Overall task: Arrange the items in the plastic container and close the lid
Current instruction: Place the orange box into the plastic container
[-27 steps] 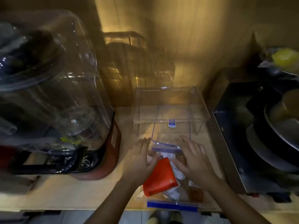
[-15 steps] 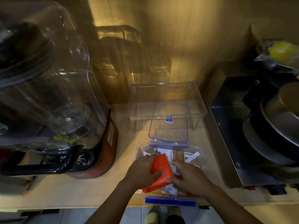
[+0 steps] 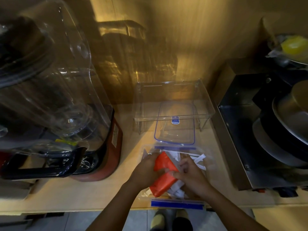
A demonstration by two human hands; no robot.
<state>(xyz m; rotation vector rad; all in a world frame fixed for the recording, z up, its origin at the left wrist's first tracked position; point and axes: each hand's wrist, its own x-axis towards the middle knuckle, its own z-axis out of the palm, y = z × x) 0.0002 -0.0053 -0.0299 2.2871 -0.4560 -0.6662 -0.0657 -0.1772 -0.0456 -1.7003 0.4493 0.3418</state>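
The left hand [image 3: 146,169] has its fingers closed on the left edge of a flat orange-red plastic packet [image 3: 164,175]; the right hand [image 3: 191,176] pinches the packet's right edge with curled fingers. The packet lies tilted over white paper sachets [image 3: 198,160] inside a clear rectangular plastic container with blue clips [image 3: 177,203]. Its clear blue-rimmed lid [image 3: 175,130] rests at twelve o'clock, a red-based blender [image 3: 100,147] at nine.
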